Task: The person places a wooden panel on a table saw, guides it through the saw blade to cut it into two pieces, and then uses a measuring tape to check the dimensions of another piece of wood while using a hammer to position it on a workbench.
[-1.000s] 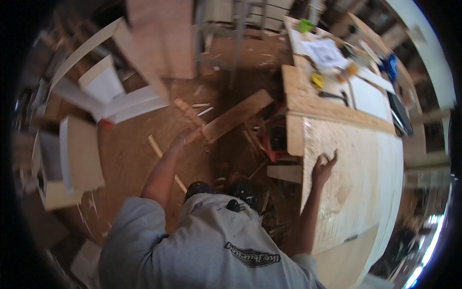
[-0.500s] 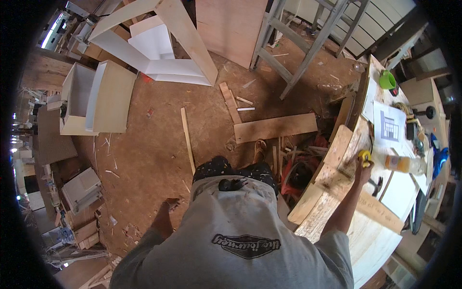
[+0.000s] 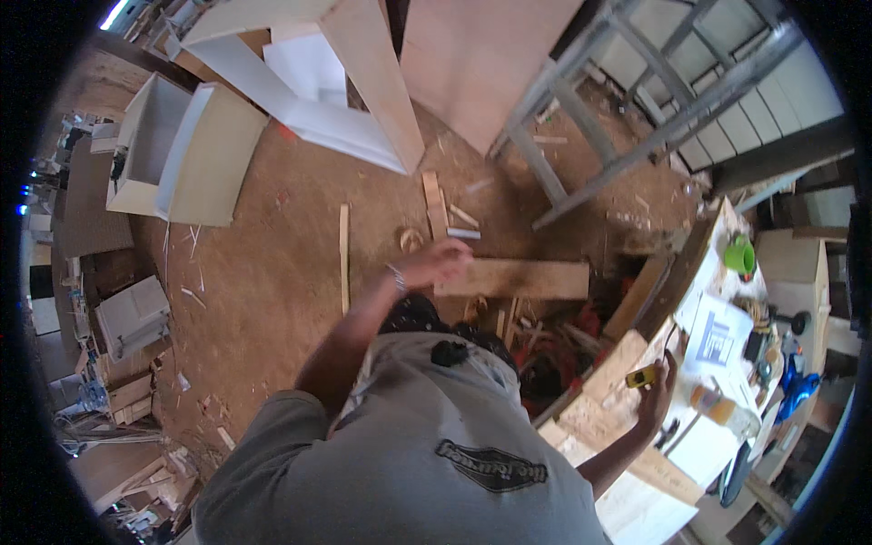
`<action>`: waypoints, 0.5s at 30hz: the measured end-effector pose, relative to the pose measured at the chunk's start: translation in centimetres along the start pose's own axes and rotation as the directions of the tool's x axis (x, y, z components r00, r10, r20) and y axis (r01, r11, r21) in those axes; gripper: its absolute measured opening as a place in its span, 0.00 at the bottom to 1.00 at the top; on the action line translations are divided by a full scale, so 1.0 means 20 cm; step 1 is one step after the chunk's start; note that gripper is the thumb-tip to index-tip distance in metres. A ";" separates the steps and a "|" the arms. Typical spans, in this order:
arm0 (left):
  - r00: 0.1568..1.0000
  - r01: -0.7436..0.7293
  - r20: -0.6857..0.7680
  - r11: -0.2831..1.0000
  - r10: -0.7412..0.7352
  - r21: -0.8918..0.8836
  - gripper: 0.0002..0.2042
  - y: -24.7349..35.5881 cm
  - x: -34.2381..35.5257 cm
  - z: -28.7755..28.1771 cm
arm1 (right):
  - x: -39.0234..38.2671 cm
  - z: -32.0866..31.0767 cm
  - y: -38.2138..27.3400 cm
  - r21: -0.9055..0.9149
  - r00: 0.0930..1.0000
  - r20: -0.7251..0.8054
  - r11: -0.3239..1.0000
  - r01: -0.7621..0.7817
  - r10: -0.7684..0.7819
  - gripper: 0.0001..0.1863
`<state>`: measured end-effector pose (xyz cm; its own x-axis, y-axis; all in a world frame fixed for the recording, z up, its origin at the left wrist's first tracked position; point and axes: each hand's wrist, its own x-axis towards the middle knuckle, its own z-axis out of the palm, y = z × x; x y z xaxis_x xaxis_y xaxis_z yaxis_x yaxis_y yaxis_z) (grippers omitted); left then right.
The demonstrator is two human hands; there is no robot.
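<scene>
In my right hand (image 3: 658, 392) is a yellow tape measure (image 3: 641, 377), held above the edge of the workbench (image 3: 581, 420). Close by on the bench lie a printed drawing sheet (image 3: 718, 338) and a clear bottle with an orange-yellow label (image 3: 713, 405). My left hand (image 3: 434, 266) reaches across in front of my body, a little smeared by motion. Its fingers are loosely apart and hold nothing. Below it on the floor lies a flat wooden board (image 3: 527, 279), which the hand partly overlaps in view.
A grey ladder (image 3: 581, 123) stands ahead to the right, beside a leaning plywood panel (image 3: 481, 64). Cabinet carcasses (image 3: 213, 154) stand at the far left. A long wood strip (image 3: 344, 259) and scraps lie on the floor. A green cup (image 3: 739, 254) sits on the bench.
My left hand has risen from my left side and swung forward to the right. The tape measure in my right hand has come back toward the near bench edge. The whole view has turned slightly.
</scene>
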<state>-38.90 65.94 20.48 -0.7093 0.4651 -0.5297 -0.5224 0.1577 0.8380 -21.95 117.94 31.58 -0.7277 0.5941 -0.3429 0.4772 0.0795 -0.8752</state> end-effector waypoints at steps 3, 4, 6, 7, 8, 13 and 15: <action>0.965 0.024 0.263 0.990 0.013 -0.137 0.24 0.32 0.20 0.22 | -0.10 0.57 -0.26 0.399 0.958 0.216 0.913 0.089 -0.188 0.27; 0.958 0.027 0.285 0.976 0.038 -0.218 0.24 0.36 0.23 0.26 | -0.16 0.85 -0.45 0.424 0.946 0.234 0.899 0.109 -0.225 0.28; 0.917 0.199 0.393 0.788 0.059 -0.583 0.21 0.49 0.19 0.22 | -0.20 1.29 -0.66 0.128 0.900 0.316 0.954 0.273 -0.300 0.33; 0.895 0.288 0.436 0.630 0.091 -0.722 0.21 0.53 0.18 0.15 | -0.23 1.48 -0.75 -0.043 0.839 0.381 0.899 0.436 -0.389 0.34; 0.921 -0.099 0.275 0.850 0.274 -0.517 0.20 0.51 0.20 0.07 | -0.28 1.63 -0.82 -0.223 0.777 0.437 0.782 0.582 -0.453 0.36; 0.786 -0.528 -0.033 0.698 0.617 0.484 0.20 0.07 0.29 -0.68 | -0.44 2.35 -1.20 -0.359 0.363 0.719 0.129 0.924 -0.593 0.32; 0.939 -0.331 -0.131 0.937 0.317 -0.112 0.20 0.15 0.19 -0.78 | -0.44 2.61 -1.25 -0.130 0.196 0.920 0.208 0.969 -0.339 0.34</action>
<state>-50.58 54.51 18.89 -0.8939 0.3726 -0.2494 -0.3072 -0.1036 0.9460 -53.12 69.03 38.63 -0.7578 -0.6470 -0.0846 -0.5421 0.6965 -0.4701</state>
